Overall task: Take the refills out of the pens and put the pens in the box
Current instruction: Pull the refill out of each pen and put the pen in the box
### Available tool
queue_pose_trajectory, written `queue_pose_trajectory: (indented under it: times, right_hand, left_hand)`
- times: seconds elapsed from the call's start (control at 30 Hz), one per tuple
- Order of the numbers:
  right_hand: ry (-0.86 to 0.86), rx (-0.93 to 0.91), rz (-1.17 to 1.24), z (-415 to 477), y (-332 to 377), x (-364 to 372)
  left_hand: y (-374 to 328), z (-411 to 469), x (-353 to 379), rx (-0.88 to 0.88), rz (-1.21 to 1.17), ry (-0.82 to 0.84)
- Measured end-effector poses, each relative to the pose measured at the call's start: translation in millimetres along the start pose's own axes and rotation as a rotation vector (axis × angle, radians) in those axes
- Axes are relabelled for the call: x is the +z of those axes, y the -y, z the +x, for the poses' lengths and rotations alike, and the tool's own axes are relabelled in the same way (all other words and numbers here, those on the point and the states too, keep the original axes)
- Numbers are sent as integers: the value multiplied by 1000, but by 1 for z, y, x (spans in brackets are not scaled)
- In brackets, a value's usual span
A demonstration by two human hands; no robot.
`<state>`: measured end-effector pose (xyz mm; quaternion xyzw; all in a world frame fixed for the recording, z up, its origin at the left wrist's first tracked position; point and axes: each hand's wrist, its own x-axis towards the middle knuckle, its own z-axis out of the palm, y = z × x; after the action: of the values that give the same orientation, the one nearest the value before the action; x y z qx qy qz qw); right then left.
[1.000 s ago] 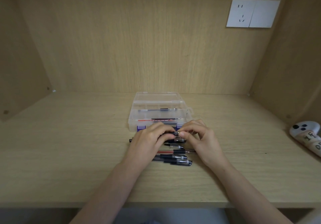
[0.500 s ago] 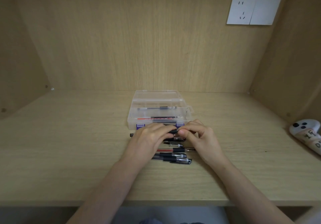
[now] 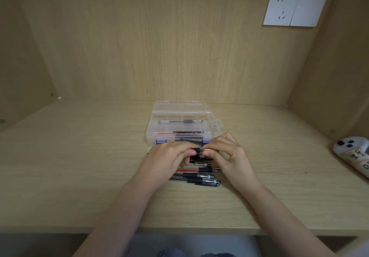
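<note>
Both hands hold one black pen just in front of the clear plastic box. My left hand grips the pen's black grip end; my right hand pinches its tip end with thumb and forefinger. Most of that pen is hidden by fingers. Several more pens lie in a row on the desk under my hands, one of them red. Inside the open box lie a pen and thin refills, one red.
The box's lid lies open behind it toward the back wall. A white controller rests at the desk's right edge. A wall socket sits high on the back panel. Wooden side walls close in left and right.
Both hands have lifted slightly with the pen and the right hand's fingers have spread a little; a short metallic part shows between the hands. The camera has tilted a bit.
</note>
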<state>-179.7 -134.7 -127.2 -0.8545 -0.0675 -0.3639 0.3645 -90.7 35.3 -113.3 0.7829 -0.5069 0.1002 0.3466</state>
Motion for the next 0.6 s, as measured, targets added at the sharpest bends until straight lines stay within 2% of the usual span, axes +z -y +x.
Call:
queue_pose_trajectory:
  times: [0.3, 0.6]
  right_hand:
    - [-16, 190, 111, 1, 7, -2]
    - [-17, 215, 121, 1, 6, -2]
  left_hand:
    - [-2, 0, 1, -47, 37, -124]
    - [-3, 0, 3, -57, 61, -95]
